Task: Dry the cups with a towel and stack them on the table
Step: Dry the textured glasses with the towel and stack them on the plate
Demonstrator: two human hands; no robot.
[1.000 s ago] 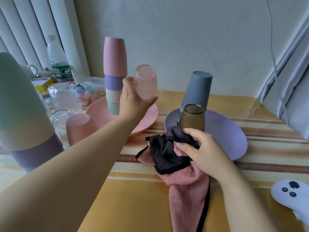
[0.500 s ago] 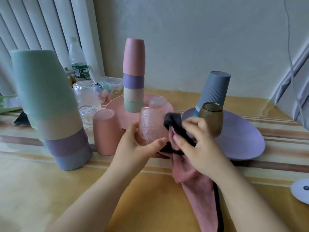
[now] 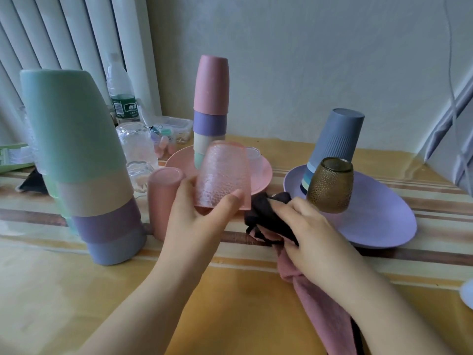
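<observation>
2 cups [image 3: 330, 160] on purple plate [image 3: 381, 221]

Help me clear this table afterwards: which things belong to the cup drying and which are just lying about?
Job: pink glass cup in left hand; towel in right hand; amber cup; near cup stack.

Lying about: water bottle; plastic box.

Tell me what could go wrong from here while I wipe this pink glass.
The left hand holds the pink glass only near its rim; wiping pressure could slip it. The right hand bunches the towel beside the amber glass on the purple plate's edge; a nudge might topple it.
</observation>
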